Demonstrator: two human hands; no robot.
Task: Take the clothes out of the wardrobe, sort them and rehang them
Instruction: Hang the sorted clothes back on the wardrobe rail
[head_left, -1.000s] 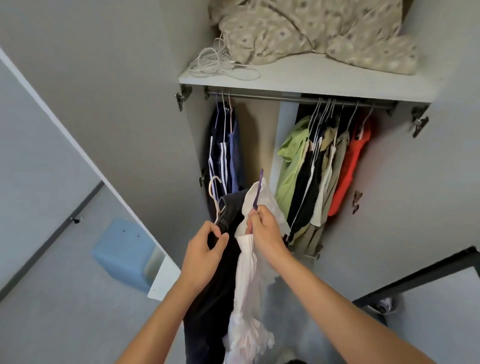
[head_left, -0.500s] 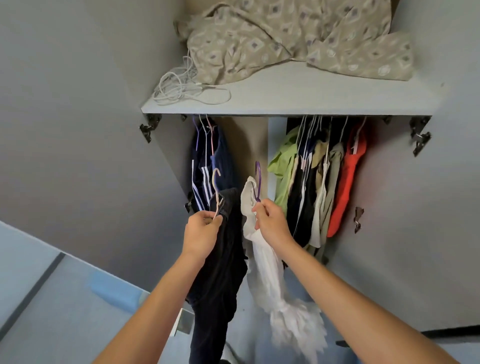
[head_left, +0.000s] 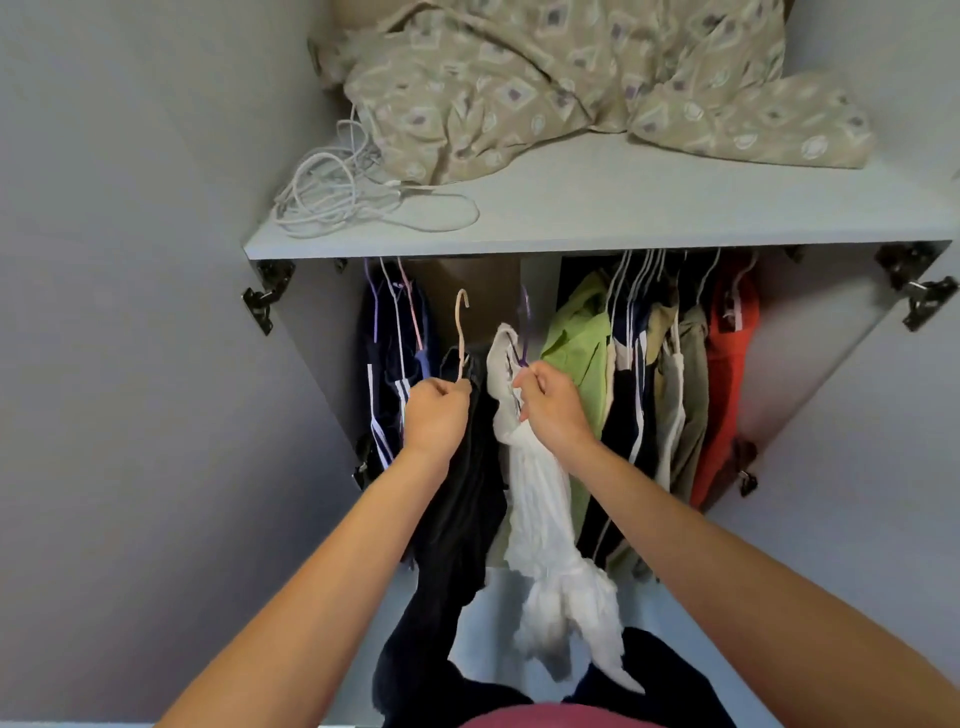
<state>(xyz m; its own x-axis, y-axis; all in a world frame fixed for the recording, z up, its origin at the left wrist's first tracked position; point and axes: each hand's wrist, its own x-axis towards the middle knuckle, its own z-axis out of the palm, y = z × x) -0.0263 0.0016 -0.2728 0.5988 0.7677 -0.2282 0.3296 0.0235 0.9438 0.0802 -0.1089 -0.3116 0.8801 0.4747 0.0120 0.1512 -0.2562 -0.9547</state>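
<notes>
Two hangers are gripped: pink hanger pinched by left hand, black garment below; purple hanger by right hand, white garment below.

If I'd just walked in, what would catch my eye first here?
Probably the two hands raised in the middle: the left hand holds a dark garment on a beige hanger, the right hand a white garment. Next, the orange garment hanging far right, and the patterned bedding on the shelf above.
</notes>
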